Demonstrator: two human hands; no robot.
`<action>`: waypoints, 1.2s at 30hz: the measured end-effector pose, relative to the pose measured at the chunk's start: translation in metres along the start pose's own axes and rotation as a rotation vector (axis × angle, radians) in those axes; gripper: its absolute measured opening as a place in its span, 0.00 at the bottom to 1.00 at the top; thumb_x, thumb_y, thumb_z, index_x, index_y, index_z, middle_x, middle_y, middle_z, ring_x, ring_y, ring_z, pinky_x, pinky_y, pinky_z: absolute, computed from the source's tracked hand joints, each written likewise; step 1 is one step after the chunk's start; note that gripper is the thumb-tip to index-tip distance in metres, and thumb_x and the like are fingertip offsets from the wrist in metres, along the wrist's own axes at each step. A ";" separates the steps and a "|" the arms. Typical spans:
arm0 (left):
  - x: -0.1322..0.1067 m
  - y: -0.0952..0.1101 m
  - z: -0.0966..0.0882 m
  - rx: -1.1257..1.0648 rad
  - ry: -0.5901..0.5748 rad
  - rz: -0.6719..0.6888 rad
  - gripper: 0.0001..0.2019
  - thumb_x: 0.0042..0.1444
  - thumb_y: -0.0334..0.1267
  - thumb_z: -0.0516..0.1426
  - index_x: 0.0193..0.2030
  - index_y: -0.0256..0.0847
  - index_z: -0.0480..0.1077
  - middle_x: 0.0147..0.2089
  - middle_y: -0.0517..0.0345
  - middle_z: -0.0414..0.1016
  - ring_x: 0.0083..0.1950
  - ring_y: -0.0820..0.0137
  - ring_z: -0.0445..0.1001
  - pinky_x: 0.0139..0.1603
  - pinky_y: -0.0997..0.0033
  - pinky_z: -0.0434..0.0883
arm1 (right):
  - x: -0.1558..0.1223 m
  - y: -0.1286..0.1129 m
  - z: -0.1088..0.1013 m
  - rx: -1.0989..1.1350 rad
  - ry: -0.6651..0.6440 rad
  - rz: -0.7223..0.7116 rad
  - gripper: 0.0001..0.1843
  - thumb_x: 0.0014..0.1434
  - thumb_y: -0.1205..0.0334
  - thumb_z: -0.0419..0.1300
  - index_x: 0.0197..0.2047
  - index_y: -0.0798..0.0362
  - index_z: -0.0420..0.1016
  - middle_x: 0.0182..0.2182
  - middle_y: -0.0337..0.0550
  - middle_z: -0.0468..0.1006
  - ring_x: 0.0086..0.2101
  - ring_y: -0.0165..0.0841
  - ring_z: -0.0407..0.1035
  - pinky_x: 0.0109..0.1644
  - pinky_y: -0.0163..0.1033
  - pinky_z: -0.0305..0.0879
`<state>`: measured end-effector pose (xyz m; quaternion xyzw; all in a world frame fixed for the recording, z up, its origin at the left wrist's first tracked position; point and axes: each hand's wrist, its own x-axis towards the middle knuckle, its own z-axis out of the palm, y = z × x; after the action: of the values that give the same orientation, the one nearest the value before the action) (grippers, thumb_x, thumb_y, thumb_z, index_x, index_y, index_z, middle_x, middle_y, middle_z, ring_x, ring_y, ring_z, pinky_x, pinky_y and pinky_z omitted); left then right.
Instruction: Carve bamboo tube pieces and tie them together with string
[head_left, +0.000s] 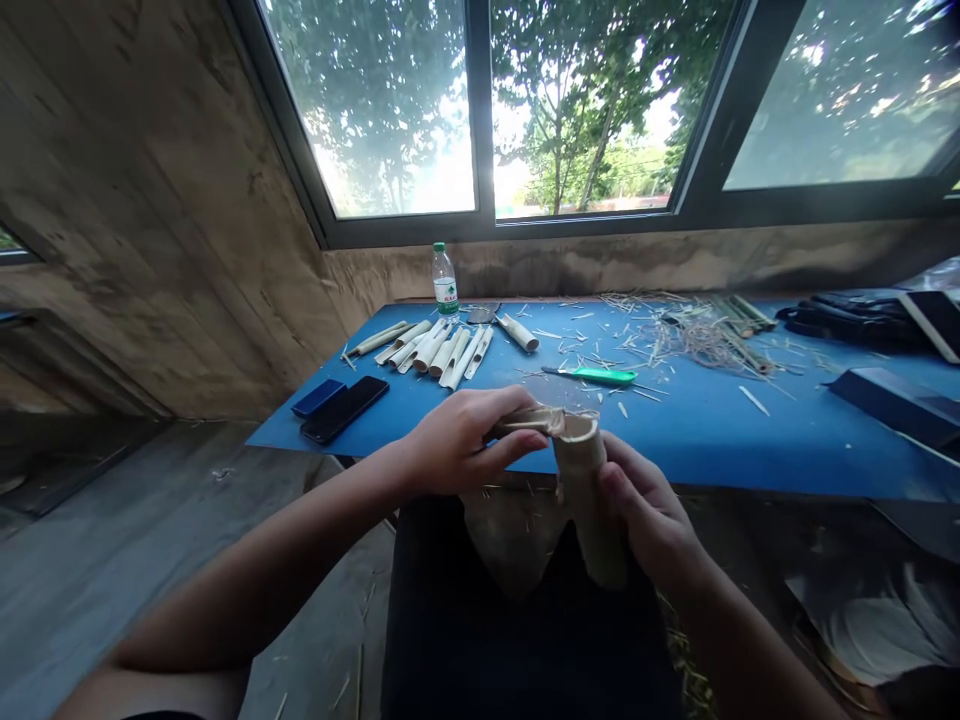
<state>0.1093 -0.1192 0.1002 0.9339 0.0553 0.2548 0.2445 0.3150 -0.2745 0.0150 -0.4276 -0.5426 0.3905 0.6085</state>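
My right hand (645, 500) is wrapped round a pale bamboo tube (589, 500), held nearly upright over my lap with its open end up. My left hand (487, 435) pinches a flat tan piece (521, 422) between thumb and fingers. That piece meets the left side of the tube's rim; I cannot make out what it is. Just past my hands lies a knife with a green handle (604, 376) on the blue table (720, 440).
Several cut bamboo pieces (431, 350) lie in a row at the table's left, near a water bottle (445, 282). A phone (345, 409) and a small blue box (318, 397) are at the left edge. Shavings (697, 335), a black bag (847, 318) and a dark box (900, 405) lie right.
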 end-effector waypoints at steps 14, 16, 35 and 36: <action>-0.006 0.028 -0.011 0.099 0.126 -0.269 0.21 0.76 0.57 0.56 0.46 0.41 0.77 0.39 0.56 0.80 0.39 0.65 0.75 0.39 0.65 0.66 | 0.007 -0.006 0.012 -0.439 0.203 -0.178 0.22 0.68 0.55 0.72 0.62 0.42 0.75 0.50 0.42 0.80 0.42 0.37 0.72 0.51 0.47 0.73; -0.006 0.028 -0.012 0.107 0.120 -0.284 0.20 0.75 0.57 0.58 0.47 0.41 0.77 0.39 0.57 0.80 0.39 0.65 0.74 0.38 0.65 0.66 | 0.009 -0.010 0.007 -0.460 0.193 -0.152 0.22 0.67 0.54 0.73 0.61 0.43 0.76 0.49 0.42 0.81 0.40 0.37 0.71 0.50 0.47 0.73; 0.027 0.021 -0.093 0.385 -0.082 -0.260 0.16 0.72 0.52 0.61 0.50 0.42 0.82 0.35 0.53 0.80 0.32 0.66 0.73 0.32 0.66 0.63 | -0.023 0.040 -0.028 -0.339 0.326 0.058 0.23 0.69 0.41 0.70 0.58 0.45 0.80 0.57 0.50 0.80 0.58 0.50 0.77 0.65 0.62 0.74; 0.030 0.015 -0.100 0.334 -0.118 -0.267 0.16 0.72 0.52 0.61 0.50 0.42 0.83 0.36 0.53 0.81 0.31 0.66 0.73 0.31 0.66 0.63 | -0.025 0.043 -0.030 -0.342 0.328 0.065 0.22 0.69 0.40 0.70 0.56 0.45 0.81 0.58 0.50 0.79 0.57 0.50 0.77 0.65 0.61 0.75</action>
<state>0.0849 -0.0828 0.1958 0.9592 0.2055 0.1522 0.1207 0.3413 -0.2871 -0.0350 -0.5993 -0.4808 0.2376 0.5943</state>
